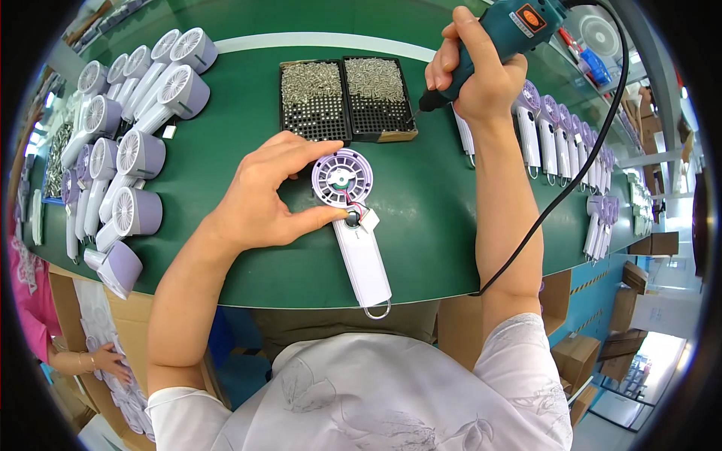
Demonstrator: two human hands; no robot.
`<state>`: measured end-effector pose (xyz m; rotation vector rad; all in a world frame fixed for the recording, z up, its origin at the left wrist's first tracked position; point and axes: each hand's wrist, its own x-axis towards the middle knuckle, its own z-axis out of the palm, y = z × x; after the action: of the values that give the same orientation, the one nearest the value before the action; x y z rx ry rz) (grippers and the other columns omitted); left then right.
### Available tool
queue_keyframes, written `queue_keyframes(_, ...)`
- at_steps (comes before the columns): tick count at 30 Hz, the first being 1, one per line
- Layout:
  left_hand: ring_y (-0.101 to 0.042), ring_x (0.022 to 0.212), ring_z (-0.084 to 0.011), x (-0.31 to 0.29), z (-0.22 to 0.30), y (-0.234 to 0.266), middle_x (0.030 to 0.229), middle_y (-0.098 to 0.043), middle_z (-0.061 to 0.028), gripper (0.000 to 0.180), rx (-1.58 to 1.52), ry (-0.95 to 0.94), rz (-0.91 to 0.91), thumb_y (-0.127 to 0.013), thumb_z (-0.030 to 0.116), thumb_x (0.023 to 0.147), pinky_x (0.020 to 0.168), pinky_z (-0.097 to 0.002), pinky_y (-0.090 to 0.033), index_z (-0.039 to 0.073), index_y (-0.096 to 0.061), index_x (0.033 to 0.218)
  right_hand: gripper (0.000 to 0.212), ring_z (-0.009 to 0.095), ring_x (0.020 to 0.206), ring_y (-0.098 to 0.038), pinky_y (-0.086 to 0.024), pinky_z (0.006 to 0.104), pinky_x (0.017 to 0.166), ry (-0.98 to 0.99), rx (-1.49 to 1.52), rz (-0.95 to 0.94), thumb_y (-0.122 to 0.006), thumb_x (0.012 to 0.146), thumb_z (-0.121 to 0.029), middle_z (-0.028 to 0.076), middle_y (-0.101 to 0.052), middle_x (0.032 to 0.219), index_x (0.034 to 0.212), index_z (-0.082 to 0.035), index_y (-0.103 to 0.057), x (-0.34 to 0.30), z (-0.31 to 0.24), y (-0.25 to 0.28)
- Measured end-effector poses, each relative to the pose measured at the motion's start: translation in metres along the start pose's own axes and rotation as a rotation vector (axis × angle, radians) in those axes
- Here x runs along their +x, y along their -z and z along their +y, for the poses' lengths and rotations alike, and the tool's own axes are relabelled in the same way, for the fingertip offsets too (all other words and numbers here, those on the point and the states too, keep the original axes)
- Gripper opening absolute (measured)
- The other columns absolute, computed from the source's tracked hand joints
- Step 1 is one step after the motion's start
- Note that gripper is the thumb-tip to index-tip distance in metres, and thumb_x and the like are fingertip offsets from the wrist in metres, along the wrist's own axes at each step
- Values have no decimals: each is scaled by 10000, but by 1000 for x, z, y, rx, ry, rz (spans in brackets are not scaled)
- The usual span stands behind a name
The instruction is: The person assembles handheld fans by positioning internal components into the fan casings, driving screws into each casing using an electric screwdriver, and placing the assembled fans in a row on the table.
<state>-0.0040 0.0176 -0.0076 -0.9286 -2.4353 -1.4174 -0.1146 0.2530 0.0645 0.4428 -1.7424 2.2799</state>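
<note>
Head view: green surface (226, 150) curving across the frame, seen from above with the person's forearms coming up from the lower edge. Left hand (259, 192) lies on the surface with thumb and fingers curled around the round lilac head of a partly built handheld fan (353, 225), thumb tip pressed at the neck where the head meets the white handle. The fan lies flat near the middle of the surface, handle pointing toward the person, a metal loop at its lower end; its open head shows the motor hub and thin red and black wires running to a small white tag. Right hand (477, 71) is closed around a teal electric screwdriver (500, 34), raised above the surface behind and to the right of the fan, its dark bit angled down toward the left; a black cable (579, 173) hangs from the tool and loops past the right forearm. Just behind the fan sit two black screw trays (347, 98) side by side, touching, heaped with small silver screws. On the left lies a group of finished fans (131, 128) with lilac heads; on the right, a row of white fan handles (556, 143) lies along the surface edge. At lower left another person's hand (109, 361) rests over cardboard boxes (98, 331).
</note>
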Motion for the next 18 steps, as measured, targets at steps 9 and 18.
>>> queue_keyframes(9, -601, 898, -210, 0, 0, 2, 1068, -702, -114, 691, 15, 10, -13, -913, 168, 657, 696, -295, -491, -12, -645, 1268, 241, 191, 388, -524, -450, 344, 398, 67, -37, -66, -663, 945, -161, 91, -559, 553, 808, 33, -625, 3, 13, 11)
queue_keyframes(18, -601, 897, -210, -1, -1, 2, 1080, -703, -116, 691, 23, 11, -15, -912, 171, 658, 696, -297, -493, -11, -644, 1268, 168, 189, 402, -529, -455, 356, 412, 139, 19, -218, -662, 939, -130, 93, -556, 560, 852, 13, -641, 1, 14, 15)
